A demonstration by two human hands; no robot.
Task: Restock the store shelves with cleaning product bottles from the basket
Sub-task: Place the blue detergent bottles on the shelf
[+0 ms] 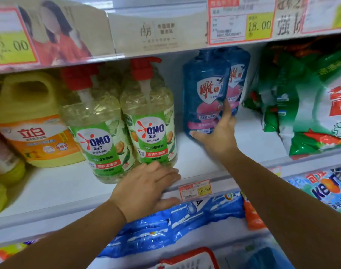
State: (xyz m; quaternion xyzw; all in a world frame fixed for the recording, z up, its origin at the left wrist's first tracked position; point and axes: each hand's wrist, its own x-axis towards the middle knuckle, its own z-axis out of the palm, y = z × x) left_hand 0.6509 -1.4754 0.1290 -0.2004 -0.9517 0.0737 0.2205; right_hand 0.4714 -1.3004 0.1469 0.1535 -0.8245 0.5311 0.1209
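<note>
Placing a blue bottle [204, 90] on the middle shelf [194, 152]: that is the step in hand, judged from the grip and position.

- Right hand [218, 133]: wrapped round the bottle's lower part, thumb across the front of the label, fingers out of sight behind. Holding firm by the look of it.
- The bottle sits deep in the gap between the OMO bottles [152, 129] and the bags [311, 105]. It is just in front of a rear bottle [238, 82] of the same kind and overlaps it. The base is blurred, so whether it is fully down on the shelf cannot be told.
- Left hand [146, 187]: holds nothing. Fingers lie flat on the shelf lip, just before the nearer OMO bottle's foot, with the thumb under the edge beside the price tag [194, 189]. Likely bracing.
- Jug [30, 121] at far left, untouched.
- Basket [189, 253]: only a red rim shows at the bottom edge; its contents are not visible.

Next move, as judged: seat the base flat, label forward, in line with the rear bottle, then let go without tipping it. There is little room above under the upper shelf. After that, reach down to the basket for another.
</note>
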